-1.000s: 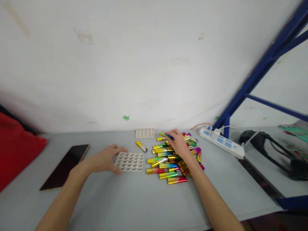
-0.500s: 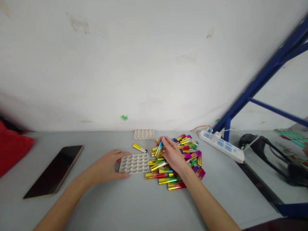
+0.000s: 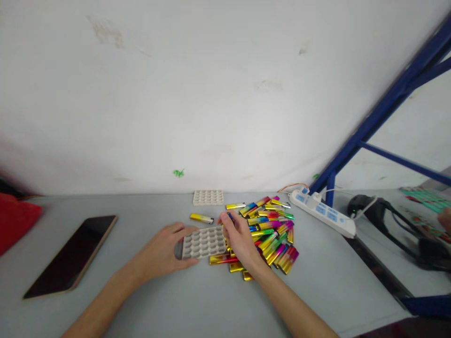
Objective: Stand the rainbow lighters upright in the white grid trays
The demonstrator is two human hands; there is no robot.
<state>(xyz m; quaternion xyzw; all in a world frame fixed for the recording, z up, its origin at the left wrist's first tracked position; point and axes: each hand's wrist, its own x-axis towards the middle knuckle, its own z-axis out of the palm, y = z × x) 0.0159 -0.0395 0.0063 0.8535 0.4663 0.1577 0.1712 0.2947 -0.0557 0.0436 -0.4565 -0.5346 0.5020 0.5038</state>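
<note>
A pale tray with rows of hollows [image 3: 204, 242] is gripped at its left end by my left hand [image 3: 169, 249], thumb below and fingers above. At the tray's upper right corner, my right hand [image 3: 238, 234] pinches a lighter [image 3: 230, 217] that is mostly hidden by the fingers. Beneath and to the right of that hand lies a heap of shiny coloured lighters [image 3: 276, 230]. One yellow lighter [image 3: 201, 218] rests apart, above the tray. A second pale tray [image 3: 208, 197] lies near the wall.
A dark tablet [image 3: 72, 256] and red cloth [image 3: 17, 219] are at the left. On the right are a white power strip [image 3: 322, 212], a black strapped device [image 3: 387, 227] and a blue metal frame [image 3: 373, 119]. Another person's hand [image 3: 445, 218] shows at the right edge.
My right hand has moved left and down to the tray's corner with the lighter. The held tray is tilted slightly and sits a little farther right.
</note>
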